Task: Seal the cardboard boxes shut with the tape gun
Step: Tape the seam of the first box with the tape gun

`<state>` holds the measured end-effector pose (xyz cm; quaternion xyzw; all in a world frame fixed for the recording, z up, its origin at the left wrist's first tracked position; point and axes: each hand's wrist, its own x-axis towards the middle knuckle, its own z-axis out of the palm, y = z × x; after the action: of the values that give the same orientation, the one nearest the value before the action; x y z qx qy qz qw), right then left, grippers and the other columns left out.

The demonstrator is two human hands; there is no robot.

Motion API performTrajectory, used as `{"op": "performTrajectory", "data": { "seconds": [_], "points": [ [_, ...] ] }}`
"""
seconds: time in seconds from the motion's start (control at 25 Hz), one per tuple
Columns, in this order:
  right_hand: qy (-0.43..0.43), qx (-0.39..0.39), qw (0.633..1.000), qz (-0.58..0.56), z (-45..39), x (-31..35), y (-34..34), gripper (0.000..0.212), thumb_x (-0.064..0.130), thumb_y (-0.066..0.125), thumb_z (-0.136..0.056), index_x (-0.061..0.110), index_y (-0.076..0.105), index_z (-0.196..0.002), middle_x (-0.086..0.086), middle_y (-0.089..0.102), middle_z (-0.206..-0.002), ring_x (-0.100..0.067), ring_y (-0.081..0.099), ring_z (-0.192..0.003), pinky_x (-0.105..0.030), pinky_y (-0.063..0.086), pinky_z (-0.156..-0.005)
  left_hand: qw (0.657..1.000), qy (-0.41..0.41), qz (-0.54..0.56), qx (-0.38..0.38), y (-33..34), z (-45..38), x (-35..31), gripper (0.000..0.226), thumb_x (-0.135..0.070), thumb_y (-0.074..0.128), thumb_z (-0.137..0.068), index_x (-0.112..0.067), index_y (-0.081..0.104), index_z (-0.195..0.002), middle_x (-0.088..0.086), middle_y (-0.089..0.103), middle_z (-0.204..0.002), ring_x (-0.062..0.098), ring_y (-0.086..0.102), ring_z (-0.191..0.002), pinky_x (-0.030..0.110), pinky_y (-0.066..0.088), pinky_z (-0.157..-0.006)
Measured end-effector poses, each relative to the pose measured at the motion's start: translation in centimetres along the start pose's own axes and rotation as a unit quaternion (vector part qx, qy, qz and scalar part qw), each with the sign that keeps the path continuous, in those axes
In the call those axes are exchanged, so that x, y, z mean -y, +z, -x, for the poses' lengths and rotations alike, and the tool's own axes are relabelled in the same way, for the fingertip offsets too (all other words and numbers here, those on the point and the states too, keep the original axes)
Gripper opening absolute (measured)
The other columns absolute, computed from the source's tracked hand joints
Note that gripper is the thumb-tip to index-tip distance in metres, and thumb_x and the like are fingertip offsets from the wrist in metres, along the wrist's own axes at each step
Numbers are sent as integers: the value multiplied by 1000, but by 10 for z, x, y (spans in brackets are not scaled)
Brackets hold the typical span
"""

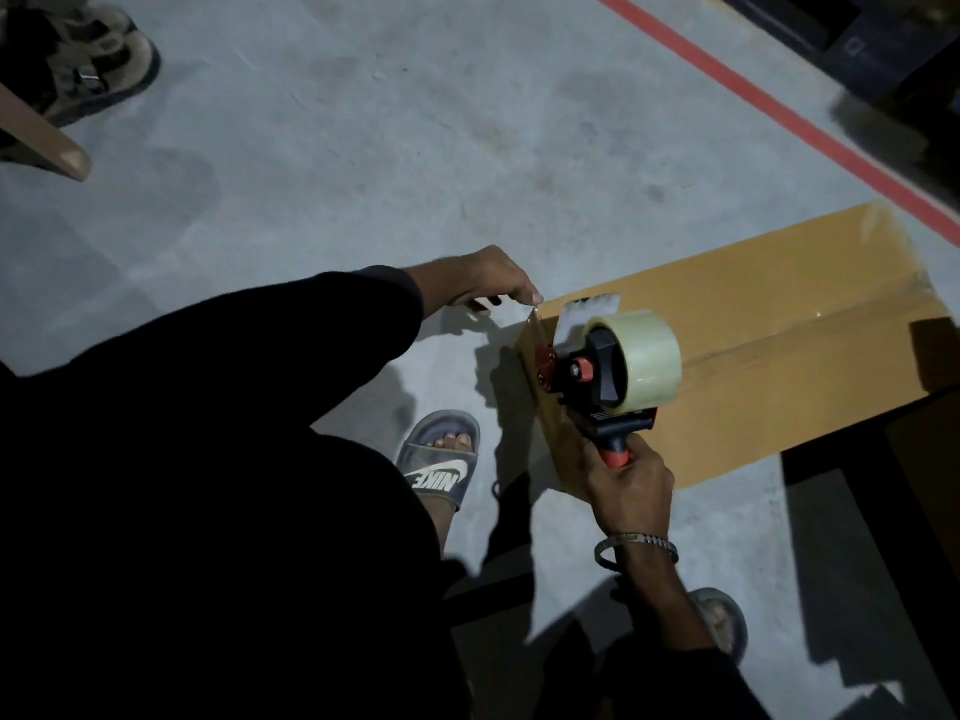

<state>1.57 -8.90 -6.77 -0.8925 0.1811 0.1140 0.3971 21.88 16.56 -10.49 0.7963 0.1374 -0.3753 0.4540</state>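
A brown cardboard box [753, 324] lies on the concrete floor at right, its flaps down and clear tape along its centre seam. My right hand [631, 483] grips the red and black handle of the tape gun [608, 374], which carries a roll of clear tape and sits at the box's near left end. My left hand [491, 280] is at the box's left top corner, fingertips pinching the loose end of the tape strip [535, 317] that runs from the gun's front.
My feet in slide sandals [441, 454] stand close to the box's left side. Another person's shoe [83, 65] and a brown beam [41, 137] are at top left. A red floor line [779, 111] crosses the upper right. Dark shelving lies at the right edge.
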Motion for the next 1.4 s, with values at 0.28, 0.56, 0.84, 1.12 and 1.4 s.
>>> {"op": "performTrajectory", "data": {
  "seconds": [0.28,0.56,0.84,1.12,1.4],
  "points": [
    [19,12,999,-47,-10,-14,3,20,39,75,-82,25,62,-77,2,67,-70,-24,63,-67,-42,56,-64,962,213,-101,-140,35,22,20,20,-16,73,-77,-21,74,-95,-12,75,-89,9,71,-83,33,60,-73],
    [40,31,997,-65,-13,-18,0,25,49,72,-74,25,67,-80,1,70,-67,-27,68,-67,-48,61,-68,939,242,-226,-95,16,36,4,25,-30,63,-95,-28,79,-114,-11,79,-105,9,71,-96,33,57,-86],
    [72,50,991,-96,-15,-18,-1,14,34,77,-81,23,70,-83,-6,73,-66,-29,73,-63,-51,63,-61,723,356,-587,-81,9,45,-31,15,-14,62,-95,-19,68,-107,6,72,-84,34,66,-76,34,36,-62],
    [75,43,993,-83,-13,-17,2,23,47,76,-75,27,71,-84,-3,73,-69,-28,73,-64,-50,63,-63,678,364,-624,-137,27,43,11,26,-11,55,-99,-17,63,-123,5,72,-117,32,73,-88,32,34,-52],
    [66,39,994,-83,-16,-21,6,34,57,70,-66,27,69,-81,-4,73,-70,-28,72,-65,-49,63,-63,690,478,-528,-127,34,38,27,49,7,56,-96,-8,58,-143,12,45,-161,27,53,-141,38,60,-69]
  ]
}}
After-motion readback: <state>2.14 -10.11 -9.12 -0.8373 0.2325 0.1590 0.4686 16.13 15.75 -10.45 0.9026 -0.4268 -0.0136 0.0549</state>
